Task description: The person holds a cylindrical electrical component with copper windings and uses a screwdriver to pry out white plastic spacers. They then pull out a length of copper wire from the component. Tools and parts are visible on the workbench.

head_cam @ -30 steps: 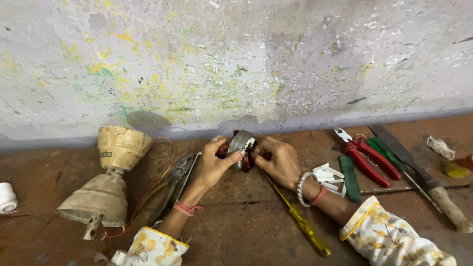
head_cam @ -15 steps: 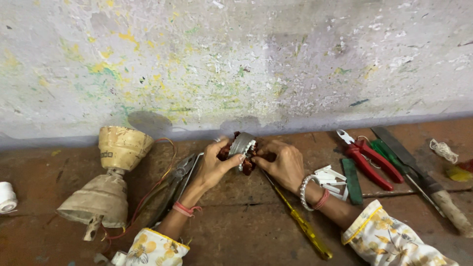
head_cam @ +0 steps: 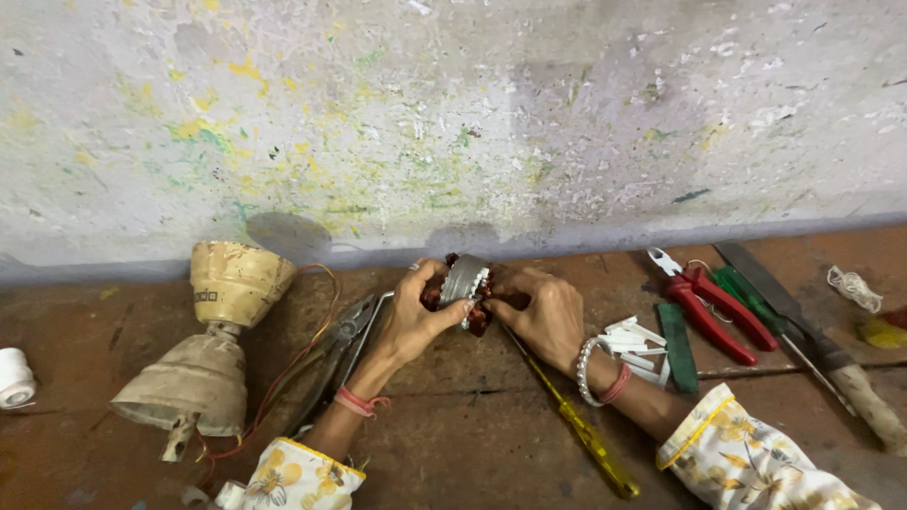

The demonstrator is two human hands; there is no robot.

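Gripping small motor stator (head_cam: 463,283) in left hand (head_cam: 416,321) | right hand (head_cam: 543,316) pinching its copper windings | yellow screwdriver (head_cam: 576,425) beneath wrist | step: winding work, judged mid-way | next needs steady fingers

Both arms are coming in from the bottom edge and meeting in the middle. The left hand (head_cam: 414,316) is sitting palm-in with the fingers curling forward and the thumb pressing across toward the other side. The right hand (head_cam: 540,312) is facing it, knuckles up, fingers bending inward so the fingertips are nearly touching the left ones. Both wrists are angling in, forearms forming a V.
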